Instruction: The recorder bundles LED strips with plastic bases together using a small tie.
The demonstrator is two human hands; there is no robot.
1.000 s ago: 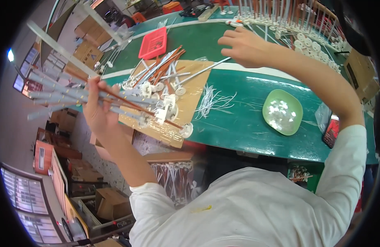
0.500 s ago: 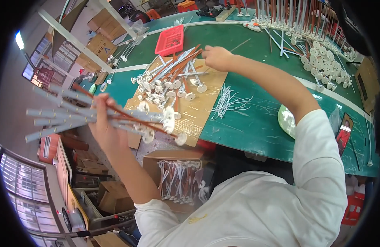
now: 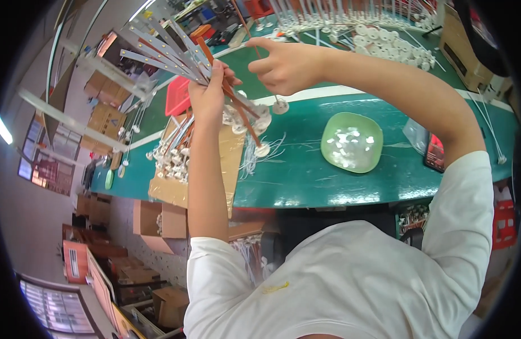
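My left hand (image 3: 211, 90) is closed round a fanned bundle of LED strips (image 3: 162, 59), grey and orange-brown, with white round bases hanging below the fist. Just to its right, my right hand (image 3: 286, 65) pinches a single brown LED strip (image 3: 242, 20); a white round base (image 3: 280, 106) shows below the fingers. Under my left forearm a pile of similar strips (image 3: 173, 161) lies on a cardboard sheet (image 3: 212, 192), partly hidden by the arm. Thin white wires (image 3: 259, 158) lie loose beside the sheet.
A green bowl (image 3: 334, 161) sits on the green table (image 3: 305, 186), with a phone (image 3: 434, 153) to its right. A red basket (image 3: 176, 97) stands behind the pile. White round bases (image 3: 384, 45) are heaped farther back. An open cardboard box (image 3: 173, 220) is below the table edge.
My left hand has swung up and right with its bundle, close to my right hand. The right hand has left the pile and now holds a single strip. The view has shifted right.
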